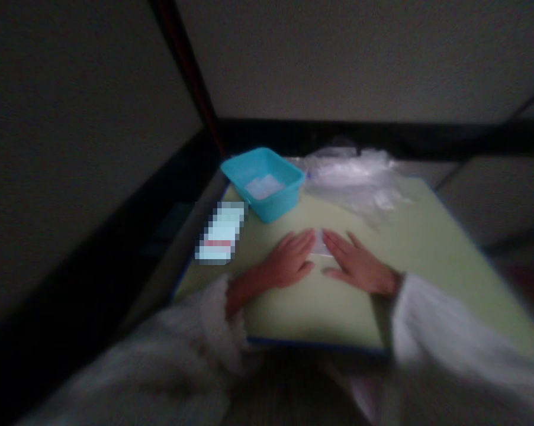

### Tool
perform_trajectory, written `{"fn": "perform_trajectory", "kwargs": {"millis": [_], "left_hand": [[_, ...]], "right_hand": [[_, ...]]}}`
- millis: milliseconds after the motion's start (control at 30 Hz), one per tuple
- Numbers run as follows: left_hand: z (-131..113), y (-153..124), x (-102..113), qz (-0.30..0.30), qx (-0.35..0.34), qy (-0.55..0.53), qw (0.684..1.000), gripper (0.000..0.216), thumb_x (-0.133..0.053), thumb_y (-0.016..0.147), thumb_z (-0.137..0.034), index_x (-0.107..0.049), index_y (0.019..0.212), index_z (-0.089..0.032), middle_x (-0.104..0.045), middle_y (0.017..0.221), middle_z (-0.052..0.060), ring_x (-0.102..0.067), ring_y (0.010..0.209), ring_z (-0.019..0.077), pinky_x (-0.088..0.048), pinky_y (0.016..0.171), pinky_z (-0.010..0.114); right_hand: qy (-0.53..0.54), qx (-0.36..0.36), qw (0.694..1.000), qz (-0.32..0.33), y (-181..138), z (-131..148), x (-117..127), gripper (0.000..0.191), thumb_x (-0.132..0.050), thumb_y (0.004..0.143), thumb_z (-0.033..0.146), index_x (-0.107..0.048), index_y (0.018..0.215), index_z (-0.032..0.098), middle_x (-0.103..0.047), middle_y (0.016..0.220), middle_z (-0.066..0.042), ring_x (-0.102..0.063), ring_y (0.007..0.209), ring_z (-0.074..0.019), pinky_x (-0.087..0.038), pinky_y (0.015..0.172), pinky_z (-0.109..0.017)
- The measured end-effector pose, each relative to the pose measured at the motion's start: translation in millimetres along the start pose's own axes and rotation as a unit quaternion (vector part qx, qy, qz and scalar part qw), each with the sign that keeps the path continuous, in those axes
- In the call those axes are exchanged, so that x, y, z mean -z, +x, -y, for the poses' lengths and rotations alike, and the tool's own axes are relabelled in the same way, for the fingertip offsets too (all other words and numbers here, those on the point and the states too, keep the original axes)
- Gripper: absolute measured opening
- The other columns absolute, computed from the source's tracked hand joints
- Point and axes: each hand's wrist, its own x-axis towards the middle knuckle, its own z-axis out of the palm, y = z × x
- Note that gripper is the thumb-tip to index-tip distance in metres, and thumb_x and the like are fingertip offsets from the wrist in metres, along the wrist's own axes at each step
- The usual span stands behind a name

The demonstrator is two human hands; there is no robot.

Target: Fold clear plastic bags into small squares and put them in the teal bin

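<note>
A small, pale, flat piece (320, 245), perhaps paper or clear film, lies on the yellow-green tabletop (311, 313). My left hand (291, 260) rests flat with its fingertips on the piece's left side. From the other side, my right hand (358, 263) lies flat too, fingertips over the right part of it. Both hands have their fingers stretched out and thumbs apart. The fingers hide much of the piece, and the blur keeps its exact kind from showing.
Beyond my left hand stands a turquoise plastic basket (280, 204) with whitish flat pieces (264, 186) inside. A heap of clear plastic bags (353, 171) lies at the back. A pixelated, bright rectangular object (221, 232) is at the table's left edge. Walls enclose the back and left.
</note>
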Motion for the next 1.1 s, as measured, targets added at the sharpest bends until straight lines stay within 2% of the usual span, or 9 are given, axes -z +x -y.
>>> {"fn": "perform_trajectory", "kwargs": {"millis": [133,267,333,533,667,767,867,967,1100], "left_hand": [[4,1,-4,-0.013,-0.001,-0.024,1.000,0.059,-0.039,0.092,-0.038,-0.027,0.143,-0.010,-0.025,0.151,0.013,-0.019,0.141,0.0228,-0.014,0.114,0.040],[6,4,-5,-0.025,-0.002,-0.039,0.999,0.061,-0.042,0.091,-0.039,-0.029,0.142,-0.009,-0.027,0.150,0.014,-0.022,0.139,0.0236,-0.015,0.113,0.039],[6,5,-4,-0.028,-0.004,-0.045,0.999,0.062,-0.043,0.090,-0.039,-0.031,0.141,-0.008,-0.029,0.149,0.014,-0.024,0.138,0.0244,-0.017,0.113,0.039],[6,9,-2,-0.041,0.011,-0.077,0.996,0.060,-0.050,0.086,-0.038,-0.038,0.137,-0.008,-0.035,0.146,0.015,-0.033,0.133,0.0263,-0.023,0.110,0.041],[5,11,1,-0.058,0.039,-0.141,0.988,0.056,-0.057,0.080,-0.030,-0.045,0.132,-0.011,-0.039,0.143,0.014,-0.037,0.129,0.0267,-0.027,0.108,0.041],[4,13,2,-0.109,0.080,-0.278,0.951,0.043,-0.061,0.075,-0.022,-0.058,0.117,-0.015,-0.050,0.134,0.012,-0.043,0.124,0.0257,-0.028,0.107,0.039],[4,17,0,-0.147,0.119,-0.380,0.905,0.018,-0.056,0.077,-0.020,-0.066,0.091,-0.015,-0.065,0.107,0.009,-0.055,0.103,0.0214,-0.037,0.097,0.035],[5,20,-6,-0.152,0.150,-0.423,0.881,0.017,-0.050,0.081,-0.023,-0.062,0.072,-0.013,-0.064,0.076,0.004,-0.057,0.076,0.0161,-0.045,0.075,0.028],[9,21,-12,-0.132,0.172,-0.503,0.836,0.021,-0.053,0.078,-0.028,-0.059,0.066,-0.011,-0.060,0.063,0.002,-0.054,0.060,0.0120,-0.042,0.057,0.022]], "right_hand": [[0.015,0.007,0.999,-0.030,0,-8,7,0.061,-0.040,0.092,0.050,-0.039,0.136,0.008,-0.036,0.144,-0.022,-0.034,0.133,-0.0283,-0.027,0.106,-0.055],[-0.007,0.058,0.994,-0.090,3,-13,15,0.027,-0.048,0.092,0.034,-0.064,0.104,0.016,-0.054,0.131,-0.016,-0.048,0.123,-0.0263,-0.028,0.107,-0.053],[-0.027,0.088,0.989,-0.113,6,-12,16,0.021,-0.049,0.092,0.027,-0.067,0.092,0.018,-0.062,0.120,-0.012,-0.054,0.116,-0.0246,-0.026,0.108,-0.053],[-0.054,0.101,0.983,-0.145,13,-7,11,0.020,-0.047,0.091,0.017,-0.067,0.089,0.016,-0.069,0.105,-0.009,-0.060,0.105,-0.0214,-0.028,0.108,-0.050],[0.049,0.057,0.988,-0.136,14,-4,11,0.017,-0.051,0.087,0.014,-0.065,0.078,0.016,-0.068,0.107,-0.010,-0.060,0.105,-0.0237,-0.025,0.108,-0.052],[0.251,-0.046,0.953,-0.164,14,0,11,0.007,-0.055,0.083,0.018,-0.062,0.082,0.018,-0.068,0.102,-0.009,-0.061,0.100,-0.0236,-0.034,0.102,-0.048],[0.350,-0.114,0.908,-0.199,15,3,8,0.008,-0.051,0.086,0.023,-0.059,0.085,0.019,-0.068,0.092,-0.006,-0.063,0.085,-0.0202,-0.048,0.080,-0.036],[0.398,-0.150,0.874,-0.233,19,4,5,0.013,-0.047,0.089,0.031,-0.052,0.084,0.021,-0.064,0.074,-0.002,-0.060,0.066,-0.0155,-0.047,0.059,-0.026],[0.471,-0.170,0.827,-0.254,23,7,4,0.025,-0.053,0.086,0.044,-0.044,0.098,0.023,-0.061,0.071,0.001,-0.055,0.056,-0.0128,-0.041,0.047,-0.023]]}}
